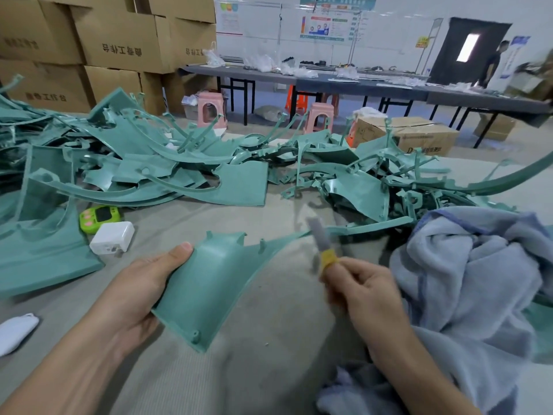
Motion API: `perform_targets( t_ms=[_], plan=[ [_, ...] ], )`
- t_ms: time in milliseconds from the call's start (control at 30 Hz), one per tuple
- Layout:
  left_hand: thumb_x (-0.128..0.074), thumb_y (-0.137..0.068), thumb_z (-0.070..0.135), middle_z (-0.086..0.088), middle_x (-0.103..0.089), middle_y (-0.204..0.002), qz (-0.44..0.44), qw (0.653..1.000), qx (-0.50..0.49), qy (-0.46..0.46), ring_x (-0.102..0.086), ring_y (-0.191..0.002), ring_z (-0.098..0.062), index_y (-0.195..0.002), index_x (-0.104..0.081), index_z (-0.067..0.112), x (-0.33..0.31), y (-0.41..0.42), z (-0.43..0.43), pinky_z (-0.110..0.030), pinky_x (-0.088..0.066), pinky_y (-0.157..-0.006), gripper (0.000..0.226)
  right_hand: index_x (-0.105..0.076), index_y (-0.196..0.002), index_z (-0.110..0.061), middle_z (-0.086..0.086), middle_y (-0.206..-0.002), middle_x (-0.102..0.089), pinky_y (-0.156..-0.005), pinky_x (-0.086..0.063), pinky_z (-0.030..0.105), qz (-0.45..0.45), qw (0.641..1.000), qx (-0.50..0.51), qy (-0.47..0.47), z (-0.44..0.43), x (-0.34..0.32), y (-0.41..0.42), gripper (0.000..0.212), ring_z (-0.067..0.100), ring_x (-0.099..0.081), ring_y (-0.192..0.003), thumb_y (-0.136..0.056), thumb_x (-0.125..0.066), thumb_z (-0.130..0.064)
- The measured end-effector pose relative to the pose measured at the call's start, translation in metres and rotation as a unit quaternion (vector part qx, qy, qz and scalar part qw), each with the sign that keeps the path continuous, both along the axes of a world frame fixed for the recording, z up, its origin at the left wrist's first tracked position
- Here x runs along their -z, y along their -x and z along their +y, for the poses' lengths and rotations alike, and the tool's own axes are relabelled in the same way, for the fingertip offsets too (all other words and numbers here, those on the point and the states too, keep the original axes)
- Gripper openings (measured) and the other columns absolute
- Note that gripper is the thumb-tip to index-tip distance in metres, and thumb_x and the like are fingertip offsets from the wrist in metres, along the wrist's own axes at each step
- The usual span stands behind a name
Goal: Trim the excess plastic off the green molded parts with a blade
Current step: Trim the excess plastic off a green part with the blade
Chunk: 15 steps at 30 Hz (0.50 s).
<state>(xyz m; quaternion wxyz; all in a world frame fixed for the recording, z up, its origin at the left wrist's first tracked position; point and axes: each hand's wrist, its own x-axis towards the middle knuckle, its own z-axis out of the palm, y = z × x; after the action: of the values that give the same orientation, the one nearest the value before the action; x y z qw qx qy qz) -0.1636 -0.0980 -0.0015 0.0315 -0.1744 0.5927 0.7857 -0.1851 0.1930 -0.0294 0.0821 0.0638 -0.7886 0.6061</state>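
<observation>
Gripping the green molded part point(215, 283) by its left edge with the left hand point(140, 289), thumb lying on top, and holding it tilted over the desk point(269, 369). Pinching a motion-blurred blade point(321, 235) by its yellow-wrapped end in the right hand point(368, 292), just right of the part, near its thin tip. Facing a pile of green parts point(179, 163) beyond the part, with a blue towel point(478, 265) bunched to the part's right.

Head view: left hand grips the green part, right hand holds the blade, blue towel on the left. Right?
No: the head view shows the blue towel on the right, beside the right hand. The rest stands: the left hand grips the green part, the right hand holds the blade.
</observation>
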Motion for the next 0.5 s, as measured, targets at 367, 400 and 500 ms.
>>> perform_targets(
  t_ms=[367,400,500],
  plan=[
    [-0.074,-0.071,0.036,-0.024,-0.074,-0.079,-0.003,1.000,0.009,0.024,-0.070,-0.052,-0.027,-0.079,-0.080,0.002,0.001,0.000,-0.002,-0.030,-0.051,-0.040,0.035,-0.074,-0.071,-0.025,0.008,-0.054,-0.064,-0.051,-0.041,0.037,-0.028,0.986,0.146,-0.080,0.011,0.001,0.006,0.023,0.015,-0.050,-0.047,-0.090,-0.063,-0.031],
    [-0.074,-0.071,0.036,-0.025,-0.074,-0.080,-0.004,1.000,0.010,0.024,-0.070,-0.053,-0.028,-0.080,-0.080,0.002,0.001,0.000,-0.003,-0.030,-0.051,-0.040,0.036,-0.074,-0.069,-0.026,0.007,-0.052,-0.063,-0.051,-0.042,0.037,-0.043,0.976,0.197,-0.082,0.017,0.000,0.009,0.025,0.014,-0.050,-0.047,-0.091,-0.064,-0.024],
    [-0.073,-0.072,0.036,-0.026,-0.075,-0.083,-0.006,1.000,0.010,0.027,-0.070,-0.054,-0.028,-0.087,-0.080,0.000,0.001,0.001,-0.003,-0.030,-0.052,-0.041,0.039,-0.073,-0.071,-0.025,0.003,-0.049,-0.057,-0.046,-0.036,0.028,0.035,0.995,0.096,-0.017,0.013,-0.006,0.001,0.023,0.011,-0.045,-0.043,-0.092,-0.063,-0.027]
  ],
)
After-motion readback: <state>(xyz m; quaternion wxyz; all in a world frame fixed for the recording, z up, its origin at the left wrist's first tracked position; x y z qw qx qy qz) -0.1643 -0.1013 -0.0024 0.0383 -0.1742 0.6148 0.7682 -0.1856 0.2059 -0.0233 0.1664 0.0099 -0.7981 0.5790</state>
